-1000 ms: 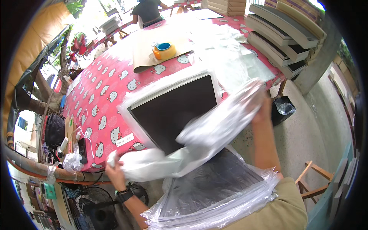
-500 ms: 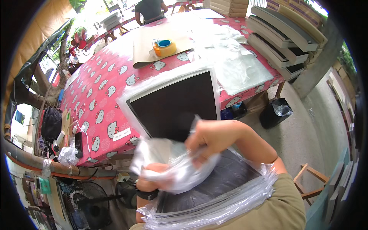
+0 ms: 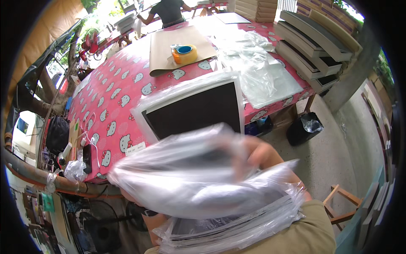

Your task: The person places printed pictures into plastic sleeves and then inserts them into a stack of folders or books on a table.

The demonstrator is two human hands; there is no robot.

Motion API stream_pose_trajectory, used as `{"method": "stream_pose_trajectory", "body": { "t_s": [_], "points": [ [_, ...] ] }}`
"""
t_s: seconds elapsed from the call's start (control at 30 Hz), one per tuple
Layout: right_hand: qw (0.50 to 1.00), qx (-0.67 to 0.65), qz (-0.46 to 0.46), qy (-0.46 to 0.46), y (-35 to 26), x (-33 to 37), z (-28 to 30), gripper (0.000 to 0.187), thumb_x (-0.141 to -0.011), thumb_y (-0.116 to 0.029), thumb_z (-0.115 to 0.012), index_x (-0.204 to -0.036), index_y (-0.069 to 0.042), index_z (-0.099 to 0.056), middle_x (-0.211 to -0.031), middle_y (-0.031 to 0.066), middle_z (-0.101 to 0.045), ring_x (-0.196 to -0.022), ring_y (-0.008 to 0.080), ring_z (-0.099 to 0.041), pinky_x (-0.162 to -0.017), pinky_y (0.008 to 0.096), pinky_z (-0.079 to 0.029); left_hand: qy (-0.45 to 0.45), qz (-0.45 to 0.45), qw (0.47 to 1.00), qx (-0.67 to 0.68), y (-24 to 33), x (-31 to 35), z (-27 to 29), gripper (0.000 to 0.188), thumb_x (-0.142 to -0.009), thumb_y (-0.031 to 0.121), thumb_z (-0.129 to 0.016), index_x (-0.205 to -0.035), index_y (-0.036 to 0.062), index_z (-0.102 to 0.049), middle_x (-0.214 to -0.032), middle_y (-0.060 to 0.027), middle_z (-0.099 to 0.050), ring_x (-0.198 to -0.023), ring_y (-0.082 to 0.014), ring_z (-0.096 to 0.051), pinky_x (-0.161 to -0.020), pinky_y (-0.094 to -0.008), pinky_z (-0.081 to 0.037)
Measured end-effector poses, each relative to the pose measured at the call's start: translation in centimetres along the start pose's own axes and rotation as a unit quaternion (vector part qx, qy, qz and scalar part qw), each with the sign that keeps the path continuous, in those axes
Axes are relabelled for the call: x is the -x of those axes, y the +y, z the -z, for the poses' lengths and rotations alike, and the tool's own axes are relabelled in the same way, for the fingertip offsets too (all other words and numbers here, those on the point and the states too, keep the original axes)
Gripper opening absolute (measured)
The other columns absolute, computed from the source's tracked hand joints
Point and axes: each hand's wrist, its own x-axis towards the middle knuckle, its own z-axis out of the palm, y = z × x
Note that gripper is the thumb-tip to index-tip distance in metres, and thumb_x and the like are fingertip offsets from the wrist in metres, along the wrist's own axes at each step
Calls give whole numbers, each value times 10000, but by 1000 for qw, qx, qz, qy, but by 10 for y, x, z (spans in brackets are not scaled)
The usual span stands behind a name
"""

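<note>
A clear plastic bag (image 3: 169, 186) is spread wide between my hands, blurred by motion. At its left end my left hand (image 3: 128, 194) grips the plastic, mostly hidden by it. My right hand (image 3: 253, 152) is closed at the bag's upper right side, its fingers smeared and partly behind the film. Just beyond the bag lies a flat black panel with a pale frame (image 3: 196, 108), on plastic at the table's near edge. Below my hands, a stack of plastic-wrapped dark flat panels (image 3: 237, 230) rests on my lap.
The table (image 3: 122, 86) has a pink patterned cover. On it are brown paper (image 3: 158, 46), a tape roll in a dispenser (image 3: 185, 54) and loose clear bags (image 3: 266, 80). Thick boards (image 3: 302, 59) are stacked far right; a black bin (image 3: 302, 131) stands below. Another person (image 3: 169, 12) works beyond.
The bunched plastic between my hands has opened out into a wide bag. My left hand has moved left, my right hand slightly right. The bag now covers the black panel's lower part.
</note>
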Motion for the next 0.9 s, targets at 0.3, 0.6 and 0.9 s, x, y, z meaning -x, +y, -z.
{"method": "stream_pose_trajectory", "body": {
  "t_s": [0.3,0.6,0.9],
  "points": [
    [812,509,13,285,-75,-20,21,267,-752,-44,-520,-1007,4,-584,-690,48,-605,-597,98,-549,-569,239,-429,22,127,874,-468,20,-97,-3,472,-716,50,-587,-1173,8,-475,-1053,-79,-558,-907,-142,-529,-762,-241,-439],
    [687,659,72,297,-43,-19,30,417,-703,-85,-586,-1117,-61,-539,-541,133,-485,-488,217,-488,-542,318,-410,44,-91,632,-768,-13,-92,-25,483,-652,-26,-586,-1119,93,-555,-966,-164,-600,-837,-284,-594,-726,-324,-450],
    [913,284,-102,275,-88,-2,3,103,-745,-85,-599,-811,-7,-598,-605,-7,-540,-510,44,-461,-457,215,-384,119,279,843,-444,50,-78,-53,97,-702,24,-623,-793,-8,-611,-648,-12,-572,-562,-64,-512,-521,-206,-394]
  ]
}}
